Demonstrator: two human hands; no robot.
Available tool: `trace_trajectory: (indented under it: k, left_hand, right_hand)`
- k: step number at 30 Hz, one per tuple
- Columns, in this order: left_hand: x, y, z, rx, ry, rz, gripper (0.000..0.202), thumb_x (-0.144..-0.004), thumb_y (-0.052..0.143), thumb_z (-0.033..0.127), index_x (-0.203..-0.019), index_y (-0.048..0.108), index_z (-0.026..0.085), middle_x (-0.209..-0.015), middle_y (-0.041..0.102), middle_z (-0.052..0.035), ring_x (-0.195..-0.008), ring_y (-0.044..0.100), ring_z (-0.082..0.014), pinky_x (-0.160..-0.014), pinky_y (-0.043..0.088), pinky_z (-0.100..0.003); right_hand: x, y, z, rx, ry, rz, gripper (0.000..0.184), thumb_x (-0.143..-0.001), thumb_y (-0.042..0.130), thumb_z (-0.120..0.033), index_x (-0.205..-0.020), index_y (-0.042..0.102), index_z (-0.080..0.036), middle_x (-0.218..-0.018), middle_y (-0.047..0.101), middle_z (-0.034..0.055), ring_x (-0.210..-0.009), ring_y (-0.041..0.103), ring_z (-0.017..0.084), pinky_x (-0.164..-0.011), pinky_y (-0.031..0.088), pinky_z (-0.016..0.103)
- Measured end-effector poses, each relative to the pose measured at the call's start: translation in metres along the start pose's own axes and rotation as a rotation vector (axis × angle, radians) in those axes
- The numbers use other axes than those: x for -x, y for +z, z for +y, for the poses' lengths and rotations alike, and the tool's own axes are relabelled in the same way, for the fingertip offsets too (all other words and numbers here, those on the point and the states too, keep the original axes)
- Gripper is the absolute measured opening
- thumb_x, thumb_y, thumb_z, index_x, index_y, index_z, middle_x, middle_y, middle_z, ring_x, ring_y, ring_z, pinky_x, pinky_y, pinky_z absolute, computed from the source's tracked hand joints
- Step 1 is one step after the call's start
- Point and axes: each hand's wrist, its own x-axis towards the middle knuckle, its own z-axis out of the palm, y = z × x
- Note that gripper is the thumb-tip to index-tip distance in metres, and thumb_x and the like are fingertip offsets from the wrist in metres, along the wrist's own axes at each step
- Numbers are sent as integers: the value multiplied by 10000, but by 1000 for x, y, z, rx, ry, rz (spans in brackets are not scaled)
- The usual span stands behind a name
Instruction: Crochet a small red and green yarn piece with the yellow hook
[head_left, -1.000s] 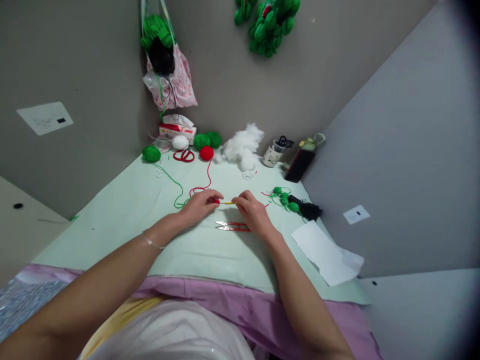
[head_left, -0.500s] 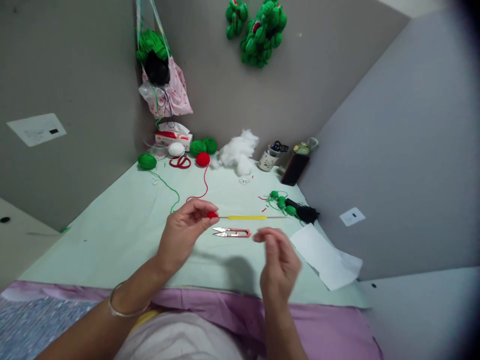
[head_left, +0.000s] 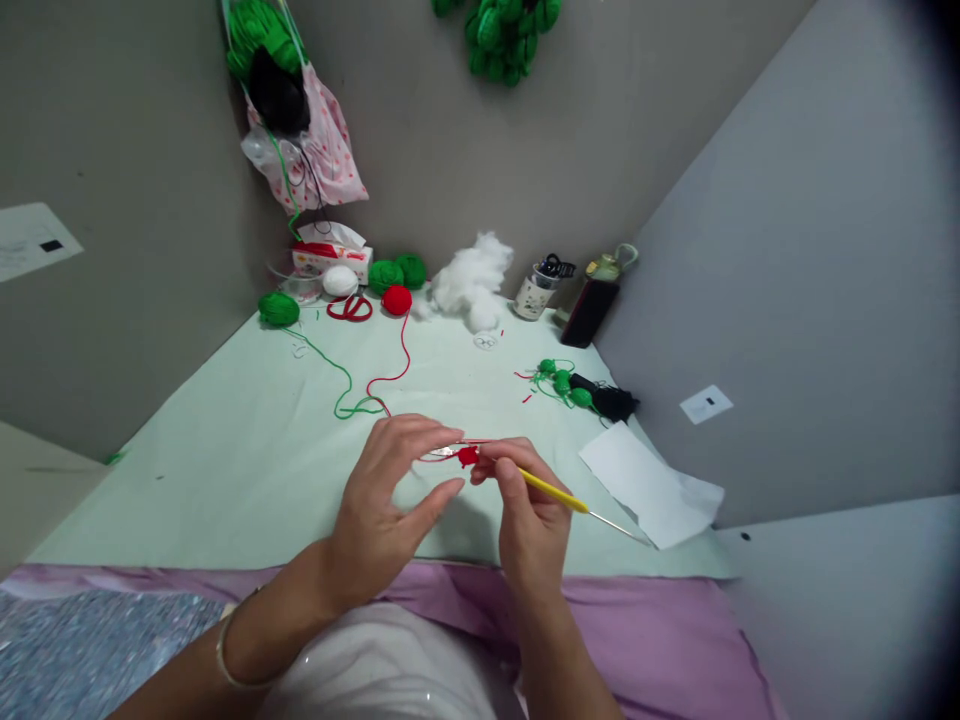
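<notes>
My right hand (head_left: 532,500) is closed around the yellow handle of a crochet hook (head_left: 553,490), whose bare metal end slants out to the lower right. At the fingertips of that hand is a small red crocheted piece (head_left: 468,456). My left hand (head_left: 386,500) sits just left of the piece, thumb and forefinger spread apart with a gap between them. Red yarn (head_left: 405,345) runs from a red ball (head_left: 397,300) down to the left hand. Behind the fingers lie thread snips (head_left: 444,452), mostly hidden.
Green yarn balls (head_left: 279,309), red-handled scissors (head_left: 350,308), white stuffing (head_left: 474,280) and a pen cup (head_left: 535,292) line the back. Green crocheted pieces (head_left: 562,382) and white paper (head_left: 651,485) lie to the right. A pink bag (head_left: 330,140) hangs at the back left.
My right hand has moved up and left and now holds the crochet hook, tilted down to the right. My left hand has opened away from the red piece. The view has tilted downward.
</notes>
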Motion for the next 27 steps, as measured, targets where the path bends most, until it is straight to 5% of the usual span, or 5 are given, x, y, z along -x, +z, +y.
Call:
trace_trajectory:
  k: [3,8,16,22,27]
  left_hand:
    - [0,3,1,239,-313,8,90,-942,751,348,-960,709,270,-891,690,-22,-854,644,-223,-840,522,-365]
    - [-8,12,-1,713,-656,-223,277,-919,768,463,-861,697,201,-768,636,4,-687,587,-148,-685,509,-290]
    - [-5,21,-4,745,-710,-105,130,-807,873,272,-895,804,206,-954,735,-26,-890,680,-166,-804,569,-279]
    - [-2,27,-2,734,-725,-41,240,-785,872,275,-956,715,211,-880,730,-7,-768,661,-151,-757,557,-295]
    - [0,29,0,729,-738,-44,274,-784,868,277,-958,671,198,-802,670,24,-626,569,-104,-652,513,-264]
  right_hand:
    - [1,-1,-6,117,-118,10,182,-1022,627,-245,-982,795,-301,-888,727,23,-817,674,190,-738,557,345]
    - [7,-1,-3,256,-322,-85,273,-998,622,-127,-1107,775,-325,-945,772,26,-912,705,218,-840,561,404]
    - [5,3,2,206,-172,30,213,-1005,645,-195,-1024,810,-329,-966,757,37,-960,695,220,-802,572,382]
    - [4,2,5,-16,59,25,62,-939,740,-285,-934,801,-284,-952,737,31,-871,714,197,-723,596,329]
    - [4,-1,13,-191,217,45,76,-833,803,-216,-880,757,-255,-914,736,5,-797,693,157,-710,591,291]
